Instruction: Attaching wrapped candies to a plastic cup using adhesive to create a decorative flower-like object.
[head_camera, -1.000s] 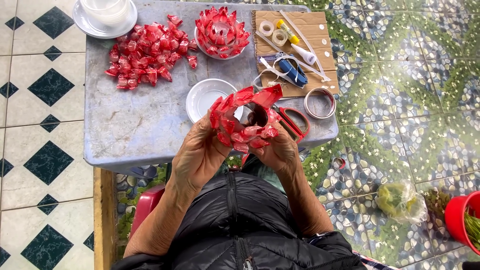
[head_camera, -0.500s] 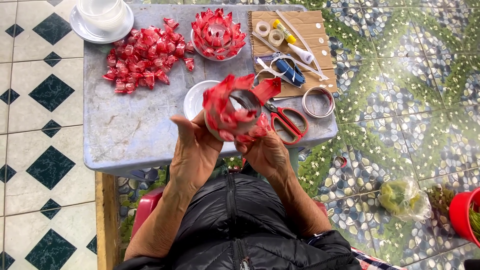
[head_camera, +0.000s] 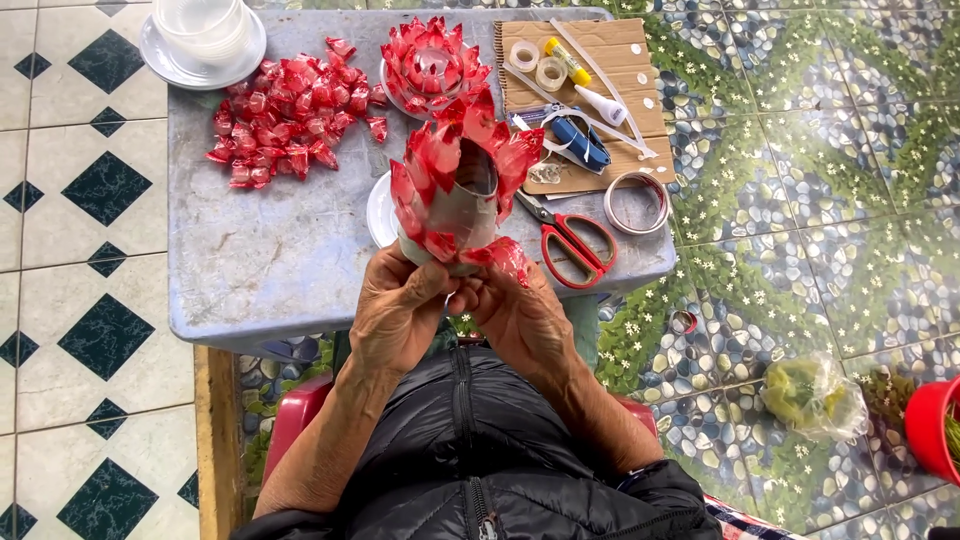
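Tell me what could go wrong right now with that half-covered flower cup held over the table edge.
Both the left hand and the right hand grip only the base of the flower cup, so a loose red petal could peel off. The open scissors lie right beside the hands and could snag a wrist.

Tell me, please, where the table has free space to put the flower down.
The bare stretch of grey table between the pile of red folded wrappers and the near edge is free. The right side is crowded: scissors, tape ring, cardboard with tools.
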